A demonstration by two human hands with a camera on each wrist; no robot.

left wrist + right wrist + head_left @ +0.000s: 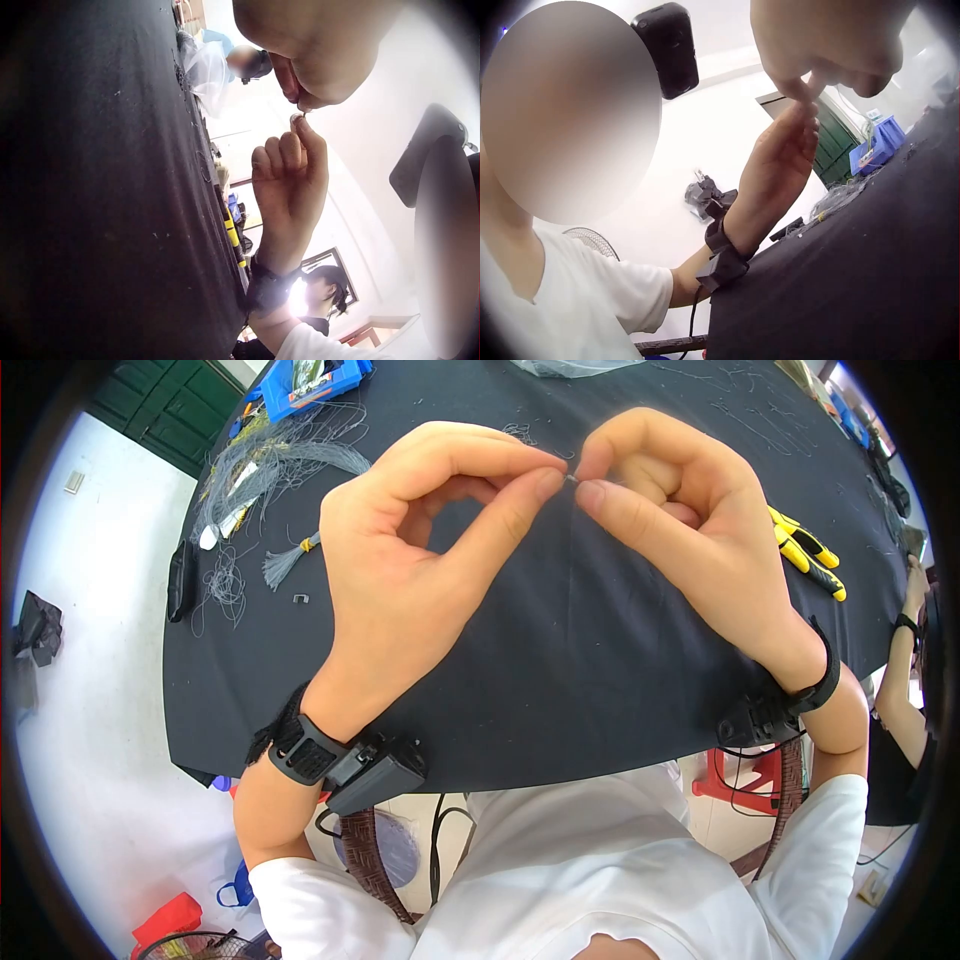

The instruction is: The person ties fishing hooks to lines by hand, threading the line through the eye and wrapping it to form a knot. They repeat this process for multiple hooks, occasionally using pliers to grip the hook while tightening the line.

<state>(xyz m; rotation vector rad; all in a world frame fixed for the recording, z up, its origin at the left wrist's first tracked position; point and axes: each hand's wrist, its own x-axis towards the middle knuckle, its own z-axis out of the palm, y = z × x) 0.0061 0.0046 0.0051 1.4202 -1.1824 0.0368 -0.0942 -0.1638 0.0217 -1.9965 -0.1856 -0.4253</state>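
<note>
Above the black-covered table, both hands meet fingertip to fingertip in the head view. The left hand (410, 550) pinches a tiny, thin greyish piece (571, 478) between thumb and index finger. From the other side the right hand (700, 530) has its thumb and index finger at the same piece, its other fingers curled inward. What the piece is cannot be made out. In the left wrist view the right hand (289, 187) faces the left hand (315, 52), tips nearly touching. The right wrist view has the left hand (780, 165) below the right hand (832, 45).
Yellow-black pliers (808, 552) lie to the right on the black cloth (520, 680). At the left are tangled grey strands (270, 460), a tied bundle (288, 564), a small metal piece (301, 599) and a blue tray (312, 388). Another person's arm (905, 660) is at the right edge.
</note>
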